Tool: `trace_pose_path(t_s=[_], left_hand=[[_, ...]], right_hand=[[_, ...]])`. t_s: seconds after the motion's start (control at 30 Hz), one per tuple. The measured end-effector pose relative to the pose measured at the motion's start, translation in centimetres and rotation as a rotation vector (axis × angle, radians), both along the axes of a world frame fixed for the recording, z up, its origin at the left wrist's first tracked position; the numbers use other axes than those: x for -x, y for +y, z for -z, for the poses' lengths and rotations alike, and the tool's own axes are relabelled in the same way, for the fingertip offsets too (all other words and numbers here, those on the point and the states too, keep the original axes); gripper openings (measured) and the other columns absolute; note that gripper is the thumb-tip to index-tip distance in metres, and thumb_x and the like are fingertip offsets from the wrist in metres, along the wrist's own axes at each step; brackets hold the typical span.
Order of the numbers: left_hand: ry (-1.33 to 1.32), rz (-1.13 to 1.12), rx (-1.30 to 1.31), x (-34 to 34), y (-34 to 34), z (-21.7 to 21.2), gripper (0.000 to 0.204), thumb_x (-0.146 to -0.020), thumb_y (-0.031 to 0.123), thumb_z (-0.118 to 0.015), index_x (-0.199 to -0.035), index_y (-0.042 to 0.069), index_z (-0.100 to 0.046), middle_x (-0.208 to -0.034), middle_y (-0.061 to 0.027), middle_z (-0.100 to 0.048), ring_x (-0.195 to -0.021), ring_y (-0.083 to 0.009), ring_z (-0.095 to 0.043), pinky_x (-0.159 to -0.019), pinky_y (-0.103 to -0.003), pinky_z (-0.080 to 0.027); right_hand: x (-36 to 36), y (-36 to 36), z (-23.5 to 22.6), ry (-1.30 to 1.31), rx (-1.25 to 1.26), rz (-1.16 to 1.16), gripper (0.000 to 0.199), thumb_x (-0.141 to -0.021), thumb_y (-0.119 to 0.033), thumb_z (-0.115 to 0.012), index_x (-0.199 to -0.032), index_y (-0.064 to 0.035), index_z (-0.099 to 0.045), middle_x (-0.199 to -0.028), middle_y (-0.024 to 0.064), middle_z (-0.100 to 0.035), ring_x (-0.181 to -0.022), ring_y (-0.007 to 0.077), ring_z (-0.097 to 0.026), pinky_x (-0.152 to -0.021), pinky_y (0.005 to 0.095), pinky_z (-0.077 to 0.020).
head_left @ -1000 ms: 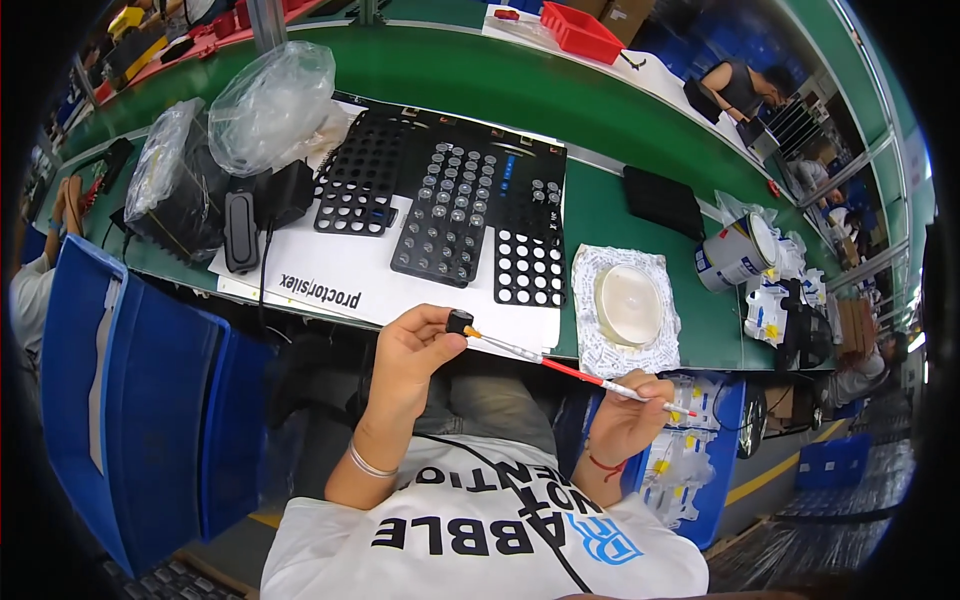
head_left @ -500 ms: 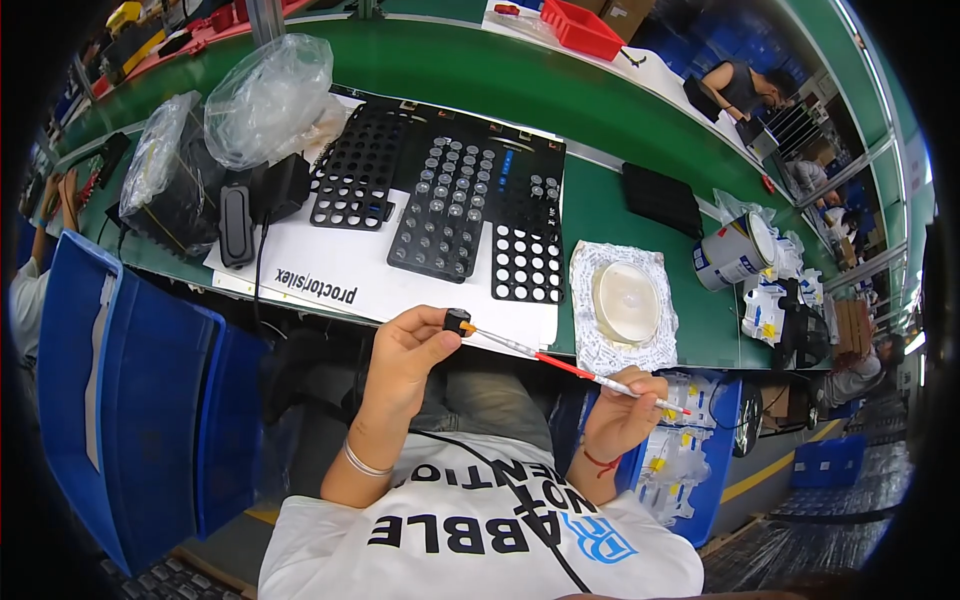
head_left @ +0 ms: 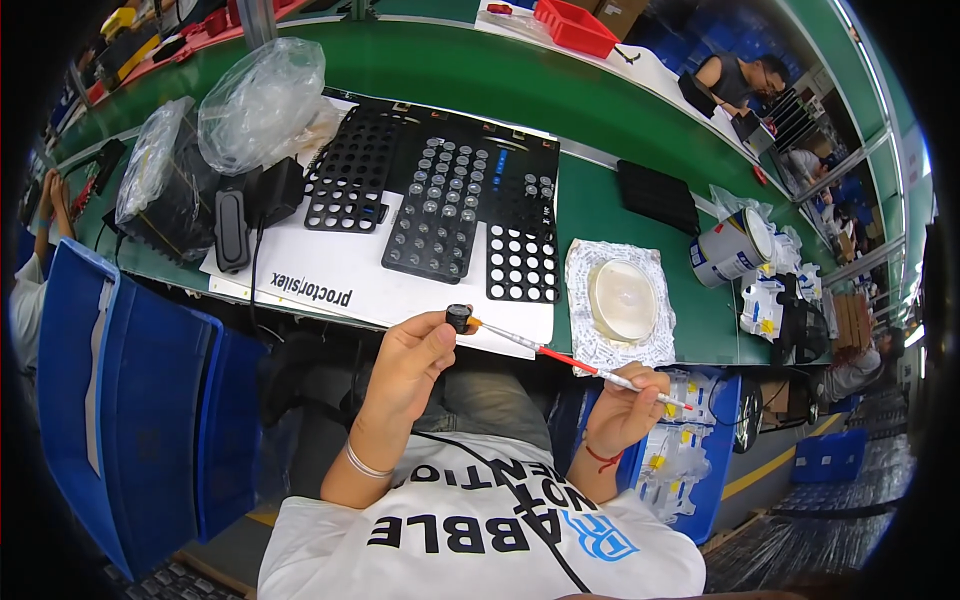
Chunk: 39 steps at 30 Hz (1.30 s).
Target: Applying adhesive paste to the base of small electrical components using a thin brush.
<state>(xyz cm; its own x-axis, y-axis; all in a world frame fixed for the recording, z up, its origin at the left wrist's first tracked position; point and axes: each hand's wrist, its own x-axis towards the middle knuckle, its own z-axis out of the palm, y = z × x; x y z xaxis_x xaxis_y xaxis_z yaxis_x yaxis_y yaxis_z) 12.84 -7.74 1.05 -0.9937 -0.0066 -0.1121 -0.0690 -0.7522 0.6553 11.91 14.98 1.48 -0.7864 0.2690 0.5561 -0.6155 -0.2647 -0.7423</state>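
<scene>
My left hand (head_left: 405, 365) pinches a small black cylindrical part (head_left: 459, 318) over the near edge of the bench, its round end turned up. Between the fingers of my right hand (head_left: 625, 412) is a thin paintbrush (head_left: 558, 357) with a red and white handle. The orange brush tip is at the right side of the part; whether it touches, I cannot tell. Beyond my hands, a black tray (head_left: 400, 262) holds rows of clear round pieces. To the right, a shallow cream dish (head_left: 625, 300) rests on crumpled printed paper (head_left: 590, 357).
Perforated black trays (head_left: 345, 170) lie on white paper (head_left: 290, 265). Plastic bags (head_left: 262, 105) and a black box are at the back left. A tilted metal can (head_left: 732, 248) and white plastic parts (head_left: 764, 310) stand right. Blue bins (head_left: 150, 420) flank me; a person sits beyond the bench.
The black part has turned in my left hand, so its round end shows more. The brush tip has shifted slightly right and stays beside it. My right hand has barely moved.
</scene>
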Motion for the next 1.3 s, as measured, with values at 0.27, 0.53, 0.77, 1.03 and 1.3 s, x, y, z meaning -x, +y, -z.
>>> trace_pose_path(t_s=[0.27, 0.53, 0.77, 1.03, 1.3], left_hand=[[0.052, -0.024, -0.082, 0.7, -1.4, -0.3, 0.026, -0.081, 0.003, -0.055, -0.106, -0.005, -0.053, -0.095, -0.0085, -0.06, -0.068, -0.0032, -0.048, -0.057, -0.014, -0.037], [0.111, -0.366, 1.082, 7.7, -6.6, -1.8, 0.023, -0.068, 0.007, -0.069, -0.089, 0.0, -0.061, -0.082, 0.0002, -0.06, -0.065, -0.0034, -0.05, -0.06, -0.016, -0.039], [0.078, -0.513, 1.583, 11.7, -8.1, 0.3, 0.025, -0.066, 0.017, -0.07, -0.087, 0.005, -0.067, -0.081, -0.0075, -0.06, -0.075, -0.0213, -0.058, -0.069, -0.029, -0.044], [0.01, -0.483, 1.634, 11.9, -7.7, 0.2, 0.024, -0.067, 0.017, -0.07, -0.089, 0.008, -0.068, -0.081, -0.0052, -0.06, -0.075, -0.0204, -0.058, -0.069, -0.029, -0.044], [0.019, -0.503, 1.681, 11.8, -7.4, 0.1, 0.023, -0.065, 0.019, -0.07, -0.085, 0.007, -0.067, -0.079, -0.0054, -0.058, -0.074, -0.0199, -0.057, -0.067, -0.03, -0.044]], right_hand=[[0.4, 0.6, 0.2, -0.015, 0.075, 0.08, 0.024, -0.091, -0.024, -0.041, -0.08, -0.0025, -0.046, -0.067, 0.0097, -0.049, -0.06, 0.0157, -0.045, -0.055, 0.0256, -0.0375], [0.4, 1.7, 0.7, -0.031, 0.109, 0.16, 0.024, -0.091, -0.024, -0.041, -0.082, -0.0026, -0.047, -0.069, 0.0087, -0.049, -0.06, 0.0152, -0.044, -0.055, 0.0255, -0.0364], [0.3, 2.0, 0.9, -0.03, 0.157, 0.178, 0.023, -0.09, -0.025, -0.043, -0.084, -0.0034, -0.049, -0.072, 0.0077, -0.05, -0.062, 0.014, -0.044, -0.055, 0.0254, -0.0352], [0.6, 2.3, 1.1, -0.03, 0.143, 0.19, 0.022, -0.091, -0.024, -0.043, -0.085, -0.0037, -0.049, -0.072, 0.007, -0.05, -0.063, 0.0132, -0.044, -0.055, 0.0245, -0.0348], [0.7, 2.3, 1.1, -0.036, 0.172, 0.188, 0.022, -0.09, -0.023, -0.042, -0.085, -0.0035, -0.049, -0.073, 0.0069, -0.05, -0.063, 0.0133, -0.043, -0.056, 0.0239, -0.0347]])
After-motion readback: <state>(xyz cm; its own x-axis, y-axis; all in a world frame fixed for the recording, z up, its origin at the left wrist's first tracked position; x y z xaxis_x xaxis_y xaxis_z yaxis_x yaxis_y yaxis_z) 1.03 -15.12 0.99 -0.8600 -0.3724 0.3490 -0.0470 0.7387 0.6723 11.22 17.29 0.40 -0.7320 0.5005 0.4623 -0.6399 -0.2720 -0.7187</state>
